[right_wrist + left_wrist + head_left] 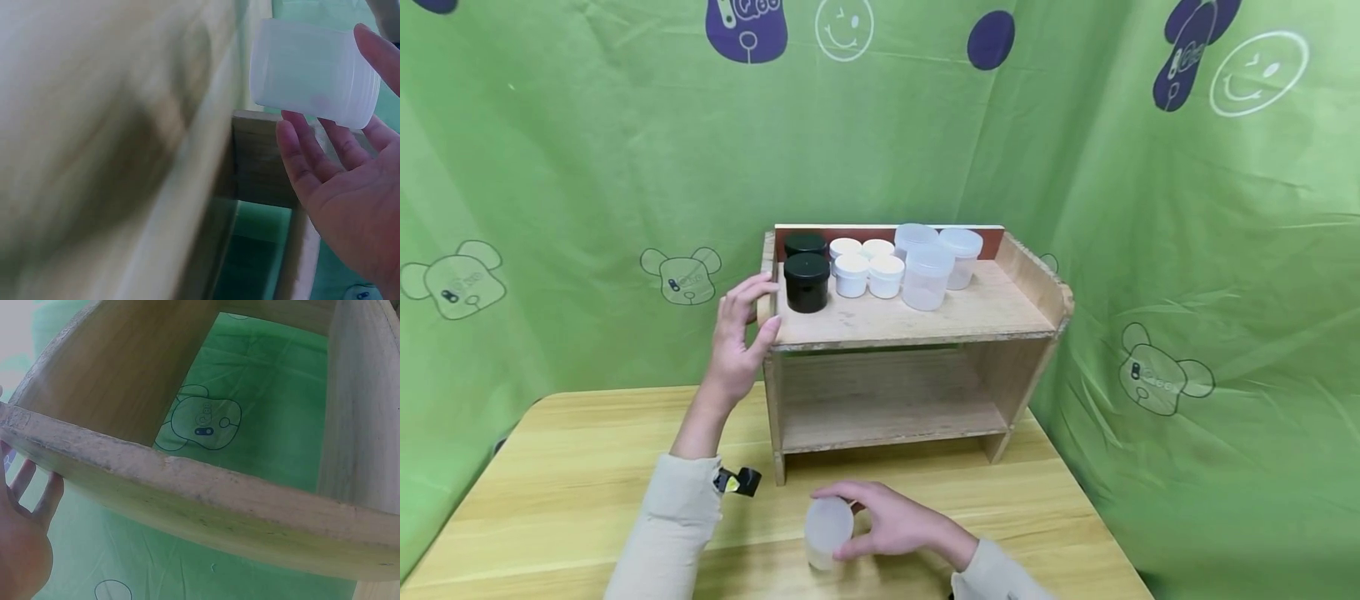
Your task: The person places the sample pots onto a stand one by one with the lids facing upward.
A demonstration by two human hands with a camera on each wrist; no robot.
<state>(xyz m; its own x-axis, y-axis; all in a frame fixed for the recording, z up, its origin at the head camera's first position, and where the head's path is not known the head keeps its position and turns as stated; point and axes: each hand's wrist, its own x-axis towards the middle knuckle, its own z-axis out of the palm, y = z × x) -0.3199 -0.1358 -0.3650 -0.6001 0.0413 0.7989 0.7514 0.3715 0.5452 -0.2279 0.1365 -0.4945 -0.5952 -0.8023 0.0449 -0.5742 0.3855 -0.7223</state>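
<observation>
Holding the frosted jar (828, 530) on the table (587, 467), the right hand (891, 525) curls its fingers around the side wall. Left hand (739, 333), fingers relaxed, braces the wooden shelf (917, 321) edge. Advisable: firm side grip, lift upright, shelf kept steadied.

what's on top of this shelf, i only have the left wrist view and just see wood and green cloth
Observer: Jars stand on the shelf: two black jars, four white ones and three translucent jars.
Operator: where is the left hand
Observer: The left hand rests on the shelf's left side panel.
Operator: and the right hand
Observer: The right hand grips a translucent jar on the table before the shelf.
</observation>
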